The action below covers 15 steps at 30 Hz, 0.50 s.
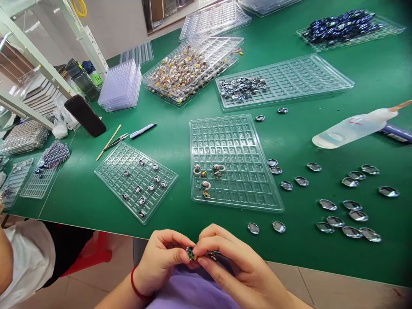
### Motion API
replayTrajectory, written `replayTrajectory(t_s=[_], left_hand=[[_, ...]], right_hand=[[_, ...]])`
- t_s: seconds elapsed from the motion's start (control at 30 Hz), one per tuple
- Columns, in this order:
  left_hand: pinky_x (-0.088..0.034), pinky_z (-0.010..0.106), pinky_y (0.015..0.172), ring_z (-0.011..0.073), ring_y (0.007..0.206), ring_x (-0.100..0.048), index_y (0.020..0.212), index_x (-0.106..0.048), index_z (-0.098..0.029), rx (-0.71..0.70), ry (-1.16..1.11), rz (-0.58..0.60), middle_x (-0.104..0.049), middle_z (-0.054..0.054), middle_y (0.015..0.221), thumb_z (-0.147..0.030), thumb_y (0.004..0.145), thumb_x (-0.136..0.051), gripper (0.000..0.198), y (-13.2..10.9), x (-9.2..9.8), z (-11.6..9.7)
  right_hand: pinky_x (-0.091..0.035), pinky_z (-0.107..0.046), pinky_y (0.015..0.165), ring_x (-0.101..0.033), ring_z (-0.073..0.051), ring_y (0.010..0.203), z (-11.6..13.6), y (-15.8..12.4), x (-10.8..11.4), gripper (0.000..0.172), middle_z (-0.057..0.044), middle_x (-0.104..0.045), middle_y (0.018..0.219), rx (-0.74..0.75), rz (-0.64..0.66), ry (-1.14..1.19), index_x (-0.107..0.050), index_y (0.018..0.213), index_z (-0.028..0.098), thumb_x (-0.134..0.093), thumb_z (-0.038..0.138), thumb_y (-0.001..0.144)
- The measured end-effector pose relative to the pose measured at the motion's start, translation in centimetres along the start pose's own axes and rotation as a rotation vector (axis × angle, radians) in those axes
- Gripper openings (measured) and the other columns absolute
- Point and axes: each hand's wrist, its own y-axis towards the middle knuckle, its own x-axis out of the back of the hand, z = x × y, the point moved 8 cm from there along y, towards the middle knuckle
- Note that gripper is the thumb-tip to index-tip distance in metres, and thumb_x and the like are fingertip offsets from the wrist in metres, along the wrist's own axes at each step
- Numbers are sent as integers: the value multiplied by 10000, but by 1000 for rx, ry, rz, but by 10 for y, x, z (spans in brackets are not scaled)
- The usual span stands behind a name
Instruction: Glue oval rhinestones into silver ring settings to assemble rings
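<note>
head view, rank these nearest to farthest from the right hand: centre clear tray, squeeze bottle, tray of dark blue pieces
From the right hand, which pinches a small part with the left hand:
1. Centre clear tray, just ahead, past the table edge.
2. Squeeze bottle, lying off to the right.
3. Tray of dark blue pieces, far back on the right.

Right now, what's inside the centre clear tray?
Three small coiled parts sit in front-left cells of the centre tray. Glare hides whether the far cells hold anything tiny.
</note>
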Motion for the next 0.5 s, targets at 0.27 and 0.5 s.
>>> replayTrajectory(t_s=[0.27,0.5], left_hand=[[-505,180,532,93,490,-643,683,-771,-153,-38,39,13,-727,-1,557,-305,461,-970,334,-2,-1,-5],[-579,196,648,145,650,-723,751,-718,-181,-243,269,-174,-765,15,704,-315,629,-899,257,-9,17,-28]], right_hand=[[-527,-180,624,-599,-98,715,0,-2,1,156,-11,-587,824,26,-25,-50,-611,929,221,-498,114,920],[-549,-355,820,-652,-204,900,-3,-23,130,109,-70,-656,926,53,-606,-986,-602,962,222,-527,299,941]])
